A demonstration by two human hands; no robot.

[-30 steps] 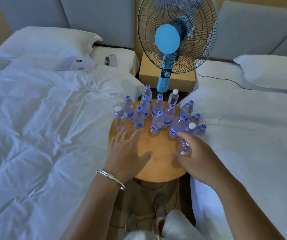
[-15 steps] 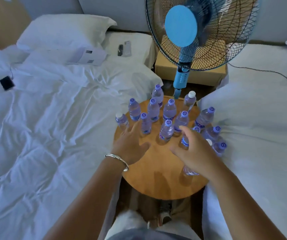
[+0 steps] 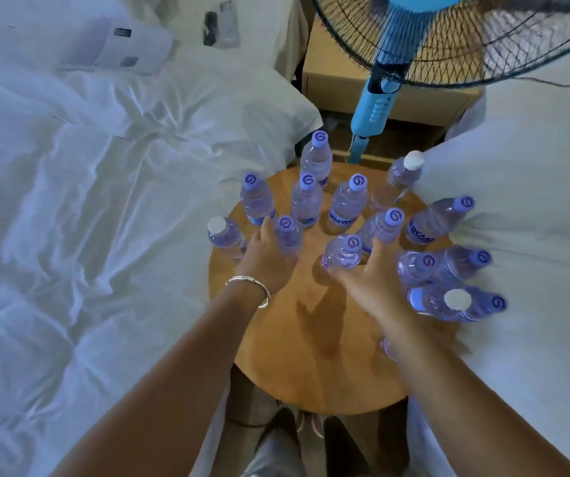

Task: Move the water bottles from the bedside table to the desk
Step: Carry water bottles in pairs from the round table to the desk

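Several small clear water bottles with purple or white caps stand on the round wooden bedside table (image 3: 311, 356). My left hand (image 3: 264, 261), with a silver bangle on its wrist, reaches among the left-hand bottles, its fingers stretched out against a purple-capped bottle (image 3: 288, 234). A white-capped bottle (image 3: 225, 235) stands just left of that hand. My right hand (image 3: 368, 282) is spread over the table, thumb and forefinger on either side of another purple-capped bottle (image 3: 343, 253) without closing on it. A cluster of bottles (image 3: 448, 287) crowds the right edge beside my right wrist.
White beds (image 3: 87, 235) flank the table on both sides. A blue pedestal fan (image 3: 376, 105) stands right behind the table, its cage overhead, before a wooden nightstand (image 3: 331, 80). My feet (image 3: 297, 432) show below the table's near edge.
The view has dropped closer over the table. Both hands have pushed forward into the bottles, the left to a purple-capped bottle on the left, the right around one in the middle.
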